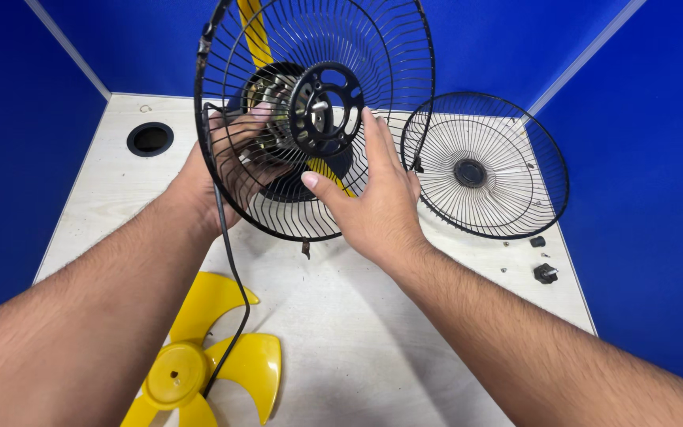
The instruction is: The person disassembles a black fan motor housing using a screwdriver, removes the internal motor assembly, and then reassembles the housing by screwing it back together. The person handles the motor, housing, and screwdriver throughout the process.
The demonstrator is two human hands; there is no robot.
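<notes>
A black wire rear fan guard (278, 205) stands upright at the middle back, fixed around a motor with a black hub plate (327, 99) and a bare shaft. My left hand (231, 162) reaches behind the wires and grips the motor body. My right hand (373, 198) lies flat against the front of the guard, fingers spread, thumb on the wires. A black power cord (231, 269) runs from the guard down toward me. It crosses a loose yellow fan blade (199, 356) lying flat on the table.
The second black wire guard (488, 170) lies flat at the right. Near it sit a small black knob (545, 273), a black nut (537, 241) and tiny screws. A round cable hole (150, 138) is at the table's back left. Blue walls enclose the pale table (373, 332).
</notes>
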